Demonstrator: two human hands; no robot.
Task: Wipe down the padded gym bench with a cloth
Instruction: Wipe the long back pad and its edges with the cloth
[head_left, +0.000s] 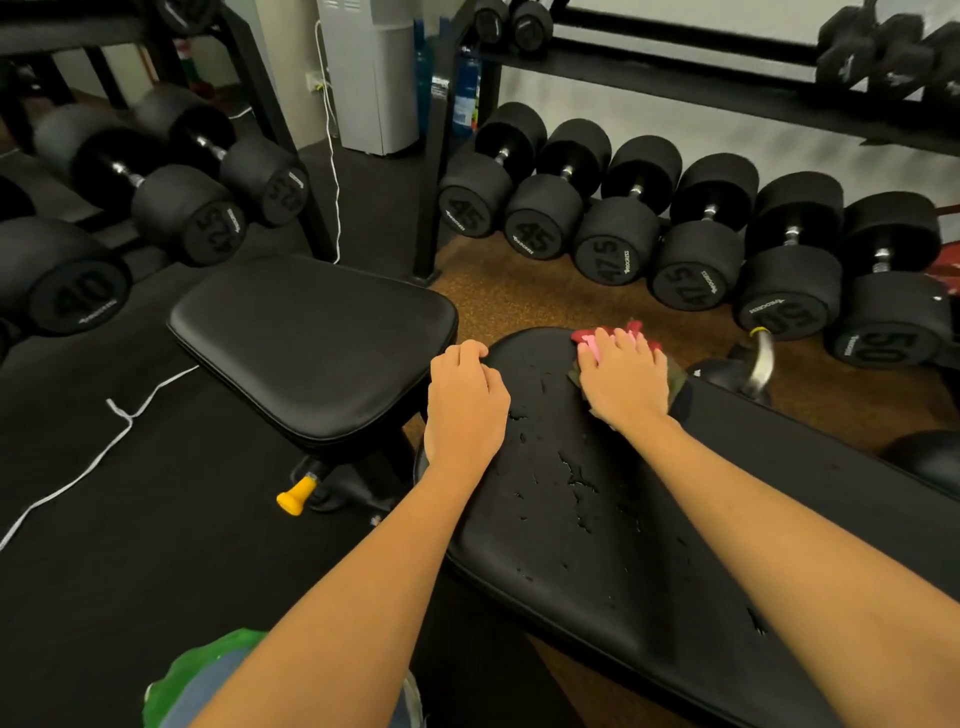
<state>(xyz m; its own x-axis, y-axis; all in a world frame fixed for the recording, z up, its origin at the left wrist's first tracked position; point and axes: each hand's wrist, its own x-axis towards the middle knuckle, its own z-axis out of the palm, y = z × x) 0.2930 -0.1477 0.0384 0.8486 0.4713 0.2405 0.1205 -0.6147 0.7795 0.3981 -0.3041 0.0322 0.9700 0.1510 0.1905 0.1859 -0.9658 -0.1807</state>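
Note:
The long black padded backrest of the gym bench (587, 519) runs from the lower right toward the middle; its surface is cracked and flaked in patches. The separate black seat pad (311, 343) lies to its left. My right hand (623, 379) presses flat on a pink, red and olive cloth (602, 340) near the backrest's far end. My left hand (465, 405) grips the backrest's far left edge, fingers curled over it.
Rows of black dumbbells (618, 244) line the floor rack behind the bench and more dumbbells (182, 208) sit on the left. A yellow adjustment knob (296, 496) sticks out under the seat. A white cord (119, 410) trails across the black floor mat.

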